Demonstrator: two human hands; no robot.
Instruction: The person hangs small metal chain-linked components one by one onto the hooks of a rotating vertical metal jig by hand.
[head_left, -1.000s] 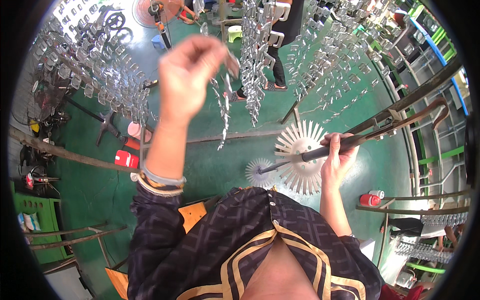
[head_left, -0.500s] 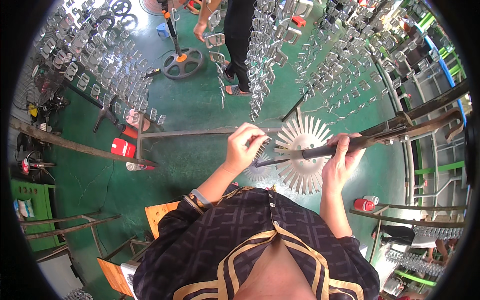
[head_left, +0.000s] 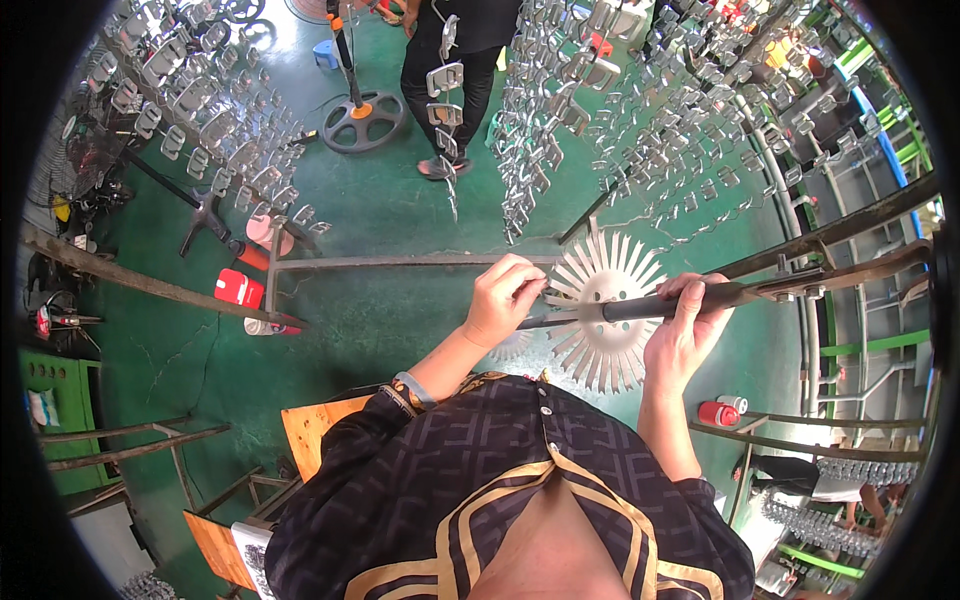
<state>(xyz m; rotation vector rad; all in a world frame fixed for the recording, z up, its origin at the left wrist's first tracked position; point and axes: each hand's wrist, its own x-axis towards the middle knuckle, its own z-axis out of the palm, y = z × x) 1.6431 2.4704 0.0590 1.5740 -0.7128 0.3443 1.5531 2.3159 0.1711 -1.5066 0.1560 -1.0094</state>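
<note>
A metal disc with blade-like slotted teeth [head_left: 590, 350] stands around a dark rod [head_left: 637, 307] in front of me. My right hand [head_left: 688, 325] is wrapped around the rod, to the right of the disc, with the thumb on top. At the disc's left edge, my left hand [head_left: 500, 300] has thumb and fingers pinched together by the tooth tips. Whatever lies between those fingertips is too small to make out. Below the left hand a second toothed disc [head_left: 513, 346] shows in part, lower down and mostly hidden.
Strands of metal buckle-like parts [head_left: 530, 150] hang ahead, with more on both sides. Beyond them stands a person in dark trousers [head_left: 430, 90]. A metal frame bar [head_left: 420, 262] crosses in front; a round black base [head_left: 362, 124] rests on the green floor. A red container [head_left: 240, 288] sits left.
My left hand has shifted slightly right, and its fingers have closed further at the disc's edge. My right hand keeps its grip. The person ahead has changed stance and moved left.
</note>
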